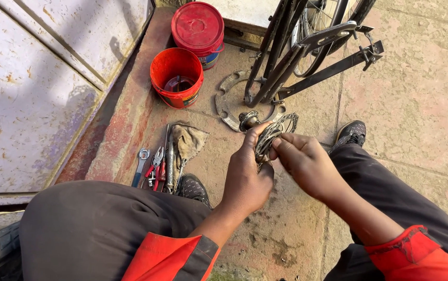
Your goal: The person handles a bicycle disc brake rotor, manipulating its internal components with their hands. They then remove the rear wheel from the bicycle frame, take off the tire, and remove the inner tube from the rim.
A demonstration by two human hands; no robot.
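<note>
tools [157,166] lie on the floor [401,104] beside an orange bucket [177,78]. the left hand [246,177] grips a toothed sprocket [270,138] held just below the bicycle frame [291,57]. the right hand [302,158] pinches the sprocket's right edge with its fingertips.

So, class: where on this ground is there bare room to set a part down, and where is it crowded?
Bare paving lies right of the right shoe, and between the knees below the hands. It is crowded left of the left hand: tools, rag, orange bucket, metal ring under the bicycle frame.
</note>
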